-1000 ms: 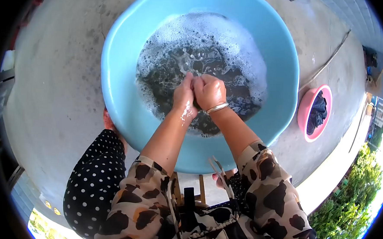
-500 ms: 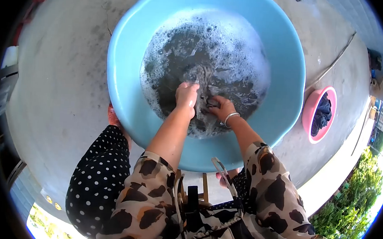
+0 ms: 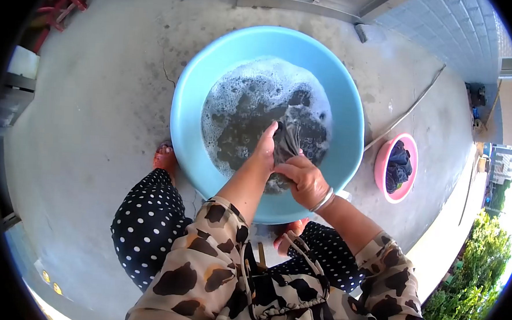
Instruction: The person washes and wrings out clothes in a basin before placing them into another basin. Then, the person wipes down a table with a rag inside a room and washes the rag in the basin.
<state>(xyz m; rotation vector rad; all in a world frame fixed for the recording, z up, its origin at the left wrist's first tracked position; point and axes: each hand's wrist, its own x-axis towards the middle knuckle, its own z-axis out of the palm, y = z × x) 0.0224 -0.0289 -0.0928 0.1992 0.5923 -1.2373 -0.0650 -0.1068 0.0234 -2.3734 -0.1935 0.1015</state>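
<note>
A large light-blue basin (image 3: 183, 115) holds grey, soapy water with white foam around its edge. Over the near part of the water, my right hand (image 3: 306, 179), with a silver bangle at the wrist, is closed round a wet dark grey cloth (image 3: 290, 140). The cloth stretches away from my fist toward the water, in folds. Just to the left, my left hand (image 3: 266, 149) is wrapped against the same cloth, thumb side up, its fingers partly hidden behind the cloth.
On the concrete floor (image 3: 96, 122) to the right stands a pink basin (image 3: 381, 166) with dark clothes (image 3: 398, 167) in it. A long thin stick (image 3: 412, 107) lies beside it. Red stools (image 3: 67, 8) are at the upper left. My bare feet flank the blue basin.
The cloth, low in the water half a second ago, is now lifted and gathered in my hands. My right hand has closed on it. The view has widened, showing more floor beyond the basin.
</note>
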